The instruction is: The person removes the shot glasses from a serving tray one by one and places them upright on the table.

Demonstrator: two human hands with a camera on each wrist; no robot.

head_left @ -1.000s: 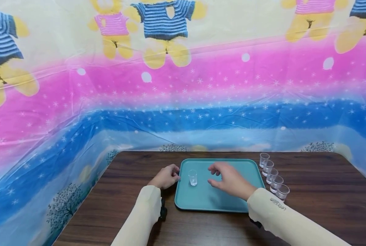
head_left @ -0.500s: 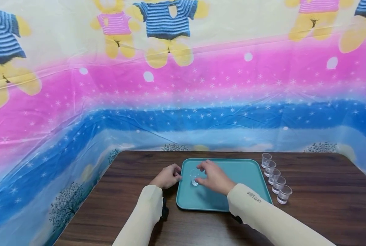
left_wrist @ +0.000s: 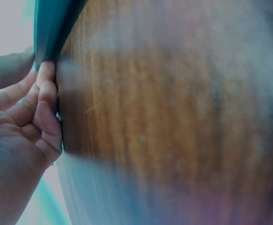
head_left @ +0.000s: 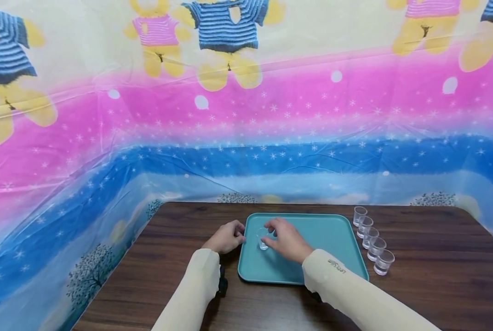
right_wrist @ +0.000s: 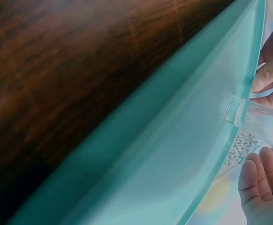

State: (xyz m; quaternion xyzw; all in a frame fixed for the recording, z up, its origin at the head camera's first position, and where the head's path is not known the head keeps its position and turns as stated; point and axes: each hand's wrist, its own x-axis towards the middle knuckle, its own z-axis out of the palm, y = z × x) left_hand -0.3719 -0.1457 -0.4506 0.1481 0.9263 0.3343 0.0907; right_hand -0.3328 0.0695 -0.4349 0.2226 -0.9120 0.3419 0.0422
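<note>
A small clear shot glass (head_left: 263, 242) stands upright on the left part of the green tray (head_left: 325, 243). My right hand (head_left: 288, 241) reaches in from the right, its thumb and fingers on either side of the glass near the rim. The right wrist view shows the glass (right_wrist: 254, 117) with its base on the tray and the fingers (right_wrist: 263, 173) close against its upper end. At the tray's left side, my left hand (head_left: 226, 236) pinches the edge. In the left wrist view its thumb lies on one side of the tray rim (left_wrist: 45, 33) and curled fingers (left_wrist: 47, 112) on the other.
Several more clear shot glasses (head_left: 369, 238) stand in a slanting row on the brown wooden table (head_left: 437, 257), just right of the tray. A printed cloth (head_left: 246, 161) with bears and snowflakes hangs behind the table and along its left side.
My right hand has moved left across the tray to the shot glass and closed its thumb and fingers around it. The left hand stays at the tray's left edge.
</note>
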